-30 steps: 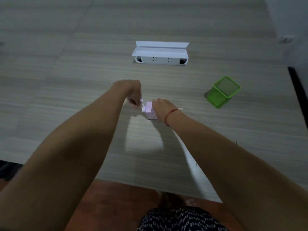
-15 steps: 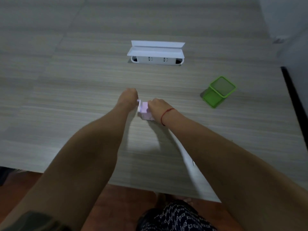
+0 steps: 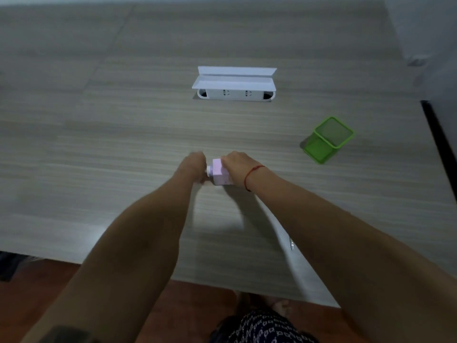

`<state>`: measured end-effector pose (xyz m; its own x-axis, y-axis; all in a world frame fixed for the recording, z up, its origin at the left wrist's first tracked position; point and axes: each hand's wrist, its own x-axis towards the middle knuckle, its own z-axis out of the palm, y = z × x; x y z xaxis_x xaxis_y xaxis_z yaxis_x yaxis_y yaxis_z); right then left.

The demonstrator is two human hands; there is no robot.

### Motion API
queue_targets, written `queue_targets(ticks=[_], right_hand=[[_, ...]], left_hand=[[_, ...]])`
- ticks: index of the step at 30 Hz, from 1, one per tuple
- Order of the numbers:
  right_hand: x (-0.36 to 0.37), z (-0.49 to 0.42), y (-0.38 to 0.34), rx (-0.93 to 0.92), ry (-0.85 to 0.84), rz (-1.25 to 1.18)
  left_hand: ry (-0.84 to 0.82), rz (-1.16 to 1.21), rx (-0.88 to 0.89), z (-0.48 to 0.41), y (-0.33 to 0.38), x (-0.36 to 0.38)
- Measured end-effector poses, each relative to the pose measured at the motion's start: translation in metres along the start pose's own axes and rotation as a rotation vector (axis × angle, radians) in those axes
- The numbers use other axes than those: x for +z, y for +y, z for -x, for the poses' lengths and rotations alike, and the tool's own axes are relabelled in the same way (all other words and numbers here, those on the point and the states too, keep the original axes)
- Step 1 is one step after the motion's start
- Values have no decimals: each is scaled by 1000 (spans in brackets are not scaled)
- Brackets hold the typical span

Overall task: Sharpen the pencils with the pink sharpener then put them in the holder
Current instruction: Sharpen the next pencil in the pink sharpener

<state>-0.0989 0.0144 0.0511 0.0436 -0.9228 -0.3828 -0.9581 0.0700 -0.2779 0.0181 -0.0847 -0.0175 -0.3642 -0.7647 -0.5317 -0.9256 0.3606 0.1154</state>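
Observation:
The pink sharpener (image 3: 220, 172) stands on the wooden table (image 3: 123, 144), just ahead of me at the middle. My right hand (image 3: 238, 167), with a red string on its wrist, grips the sharpener from above and from the right. My left hand (image 3: 194, 167) is blurred, its fingers closed at the sharpener's white left end, apparently on its crank. No pencil shows; the hands hide both ends. The green mesh holder (image 3: 315, 151) stands upright at the right, well apart from both hands.
A white flip-up socket box (image 3: 233, 94) is set into the table straight beyond the hands. A small shiny object (image 3: 291, 243) lies beside my right forearm. The table's near edge is by my knees, and a dark strip (image 3: 437, 144) runs along its right side.
My left hand has swung down and around at the sharpener's left end and now blurs. My right hand has stayed on the sharpener, which has kept its place.

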Motion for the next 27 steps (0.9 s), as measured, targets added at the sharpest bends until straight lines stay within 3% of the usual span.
queue_targets(ticks=[2,4,6,9,11,17,23,27], right_hand=[[2,-1,0,6,12,-1],[1,0,-2,12,19,-13],[0,1,-2,13,43,-22],[2,0,-1,-1,48,15],[3,-3,-3,-5,27,27],[4,-6,-1,16,68,20],[6,-7,-5,7,64,14],[10,-12,-1,5,57,64]], left_hand=[[143,-70,55,-9,1,-16],[121,-91,130,-12,3,-39],[-74,-17,130,-10,5,-62],[-495,107,12,4,9,-74],[-649,118,-57,10,5,-68],[-624,434,-113,19,-1,-47],[-536,151,-129,16,21,-73],[-495,139,-156,19,21,-76]])
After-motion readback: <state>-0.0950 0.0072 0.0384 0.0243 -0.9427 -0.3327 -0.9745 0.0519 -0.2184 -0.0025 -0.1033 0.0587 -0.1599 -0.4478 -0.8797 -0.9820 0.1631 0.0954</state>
